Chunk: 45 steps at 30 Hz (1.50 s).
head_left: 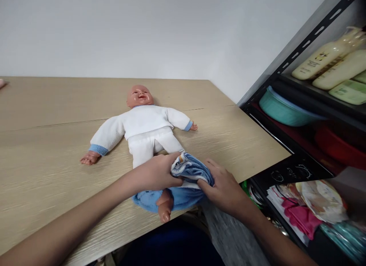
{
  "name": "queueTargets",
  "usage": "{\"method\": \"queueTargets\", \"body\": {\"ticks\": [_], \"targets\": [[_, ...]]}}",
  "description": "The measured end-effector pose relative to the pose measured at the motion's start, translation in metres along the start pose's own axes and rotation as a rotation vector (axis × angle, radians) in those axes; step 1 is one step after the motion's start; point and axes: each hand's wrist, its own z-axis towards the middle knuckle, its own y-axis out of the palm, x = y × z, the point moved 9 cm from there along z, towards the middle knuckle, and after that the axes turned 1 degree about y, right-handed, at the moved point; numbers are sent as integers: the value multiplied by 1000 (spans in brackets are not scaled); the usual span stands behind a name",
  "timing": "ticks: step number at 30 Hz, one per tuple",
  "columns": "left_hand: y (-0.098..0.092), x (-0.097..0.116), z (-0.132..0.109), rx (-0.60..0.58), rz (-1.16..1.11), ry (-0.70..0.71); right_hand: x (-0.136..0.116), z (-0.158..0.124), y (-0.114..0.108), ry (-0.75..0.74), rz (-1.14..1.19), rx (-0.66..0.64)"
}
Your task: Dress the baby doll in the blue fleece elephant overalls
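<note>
A baby doll lies face up on the table, its head away from me, in a white fleece top with blue cuffs. Bunched blue and white doll trousers are gathered between my two hands at the doll's lower legs. My left hand grips the left side of the bunch, thumb and fingers closed on it. On the opposite side my right hand pinches the fabric's edge. One bare doll foot pokes out over the blue cloth near the table's front edge. The other foot is hidden by the fabric.
The wooden table ends at a white wall. To the right, a black metal shelf rack holds cream-coloured bottles, a teal basin and a red basin. Lower down are a pink cloth and plastic packets.
</note>
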Motion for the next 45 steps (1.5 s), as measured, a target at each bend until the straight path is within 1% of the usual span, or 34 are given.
{"method": "queueTargets", "body": {"ticks": [1,3,5,7,9,11,13,16,18,21,25,30,34,36,37,39,42,45], "targets": [[0,1,0,16,72,-15,2,0,3,-1,17,-30],[-1,4,0,45,179,-16,2,0,11,-35,130,-107],[-2,5,1,62,186,2,2,2,19,-70,270,-149],[-3,3,2,65,93,16,8,5,27,-49,409,-153],[-5,0,2,71,-29,33,16,9,38,3,557,-164],[-9,-1,1,100,-127,66,23,11,48,46,672,-168],[-14,0,-2,118,-218,104,26,12,54,62,724,-166],[-19,4,-7,95,-344,150,25,13,57,39,749,-188],[-23,6,-10,90,-394,164,22,12,55,-3,744,-191],[-28,8,-11,98,-423,177,19,11,49,-65,679,-158],[-27,9,-11,76,-447,178,12,8,45,-150,572,-110],[-26,9,-12,56,-428,206,10,8,34,-238,541,45],[-32,7,-10,91,-412,245,9,11,18,-348,406,158],[-35,5,-9,116,-408,241,8,15,4,-407,389,208],[-35,5,-9,113,-417,233,7,19,-1,-431,396,205],[-30,5,-8,53,-449,216,6,31,-5,-451,436,102],[-24,5,-7,-28,-447,197,10,55,6,-389,522,-188],[-24,5,-6,-30,-397,170,16,77,20,-316,581,-440]]}}
